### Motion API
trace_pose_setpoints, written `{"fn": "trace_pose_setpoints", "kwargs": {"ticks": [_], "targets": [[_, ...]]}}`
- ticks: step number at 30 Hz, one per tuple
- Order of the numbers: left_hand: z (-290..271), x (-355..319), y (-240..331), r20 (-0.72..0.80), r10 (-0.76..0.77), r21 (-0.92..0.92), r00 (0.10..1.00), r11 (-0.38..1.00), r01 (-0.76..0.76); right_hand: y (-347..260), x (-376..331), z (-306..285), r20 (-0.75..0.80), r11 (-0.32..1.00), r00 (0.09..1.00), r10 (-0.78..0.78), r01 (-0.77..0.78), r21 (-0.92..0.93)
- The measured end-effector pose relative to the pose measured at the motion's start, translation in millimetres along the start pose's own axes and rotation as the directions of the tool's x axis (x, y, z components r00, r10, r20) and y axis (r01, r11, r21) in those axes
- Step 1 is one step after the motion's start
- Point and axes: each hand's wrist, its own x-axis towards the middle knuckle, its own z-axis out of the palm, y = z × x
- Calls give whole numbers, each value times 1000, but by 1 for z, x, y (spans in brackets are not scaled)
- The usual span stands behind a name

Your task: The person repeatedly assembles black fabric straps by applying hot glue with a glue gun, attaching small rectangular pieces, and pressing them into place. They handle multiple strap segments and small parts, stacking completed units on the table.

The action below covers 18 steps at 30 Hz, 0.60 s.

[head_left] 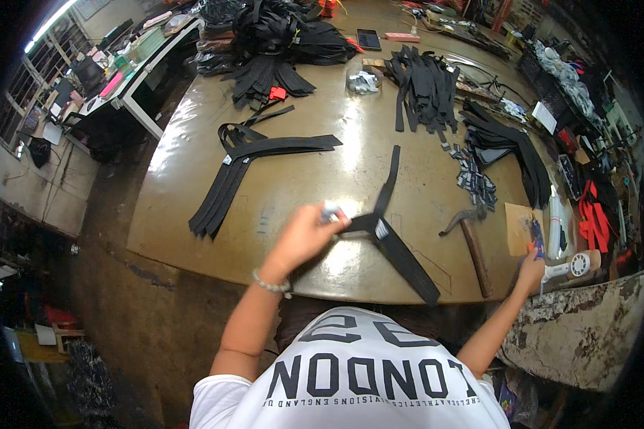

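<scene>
My left hand (pixel 308 234) is closed in a pinch on one end of a black webbing strap piece (pixel 408 266). This piece lies Y-shaped near the front edge, with a small white label at its joint. Something pale shows at the fingertips, too small to name. At the table's right edge my right hand (pixel 528 273) closes around a small blue-purple object (pixel 537 240), its kind unclear. Beside that hand are a brown paper sheet (pixel 520 227) and a white handheld fan (pixel 572 266). A hammer (pixel 474 250) with a wooden handle lies between my hands.
Further left lies a group of joined black straps (pixel 225 191). Black strap bundles (pixel 426 86) and a larger heap (pixel 279 36) sit at the back. Small grey metal-looking pieces (pixel 474 177) lie right of centre, near another strap stack (pixel 515 146). A phone (pixel 368 39) rests far back.
</scene>
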Motion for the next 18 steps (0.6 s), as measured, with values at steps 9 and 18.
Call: {"fn": "trace_pose_setpoints", "kwargs": {"ticks": [9,18], "targets": [[-187,36,-83,-513,-127,-35,849,991,127,-26,-44,-10,-313,784,950,23,177,594],[-136,89,-74,-692,293,292,660,950,-115,-36,-54,-23,-267,874,938,-223,313,372]]}}
